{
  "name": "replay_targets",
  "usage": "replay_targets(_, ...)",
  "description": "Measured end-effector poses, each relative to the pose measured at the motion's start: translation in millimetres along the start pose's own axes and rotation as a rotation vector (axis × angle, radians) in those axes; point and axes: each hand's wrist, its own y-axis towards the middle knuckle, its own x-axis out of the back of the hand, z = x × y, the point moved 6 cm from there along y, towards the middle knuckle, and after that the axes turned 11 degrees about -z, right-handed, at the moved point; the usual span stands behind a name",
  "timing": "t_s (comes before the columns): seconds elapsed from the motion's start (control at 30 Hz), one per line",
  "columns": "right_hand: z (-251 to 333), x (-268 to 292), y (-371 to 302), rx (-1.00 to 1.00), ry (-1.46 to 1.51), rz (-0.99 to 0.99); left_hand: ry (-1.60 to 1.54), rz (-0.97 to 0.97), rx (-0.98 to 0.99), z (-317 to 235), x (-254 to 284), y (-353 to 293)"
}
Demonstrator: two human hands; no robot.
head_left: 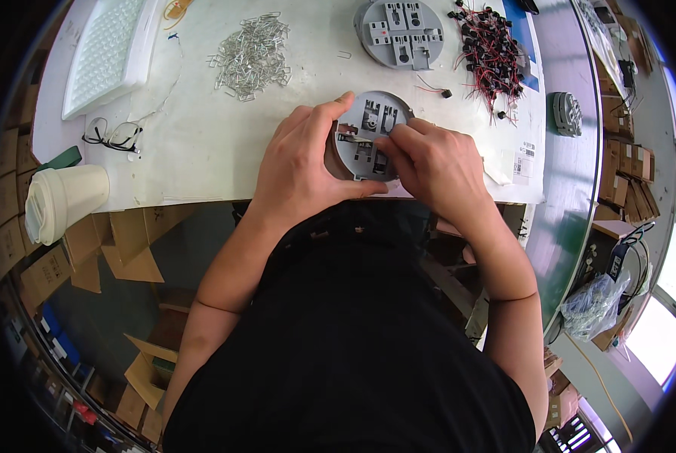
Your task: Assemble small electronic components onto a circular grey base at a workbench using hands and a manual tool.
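Note:
A round grey plastic disc (384, 101) with slotted compartments lies near the front edge of the table. My left hand (302, 155) curls around its left side, with the thumb along the near rim and the fingers at the far left. My right hand (438, 157) is closed, its thumb and index finger pinched together over the disc's right half. Whatever sits in that pinch is hidden. Near the disc's middle a thin pale strip (362, 139) shows, too small to make out. Farther back stands a similar grey disc stack (400, 34).
Bent metal wire clips (251, 57) lie heaped at the back left. Black buzzer-like parts with red leads (493, 57) are piled at the back right, one loose part (447, 93) nearer. Glasses (113, 138), a white tray (105, 57) and a lidded cup (64, 198) are left.

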Motion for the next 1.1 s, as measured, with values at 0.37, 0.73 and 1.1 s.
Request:
replay_targets(0.37,39,23,9,0.084,-0.286,0.101,0.053,0.001,0.011,2,-1,-1)
replay_targets(0.73,38,18,9,0.089,-0.316,0.105,0.067,0.001,0.007,1,-1,-2)
replay_targets(1.1,37,10,3,0.166,-0.423,0.129,0.059,0.001,0.004,3,-1,-1)
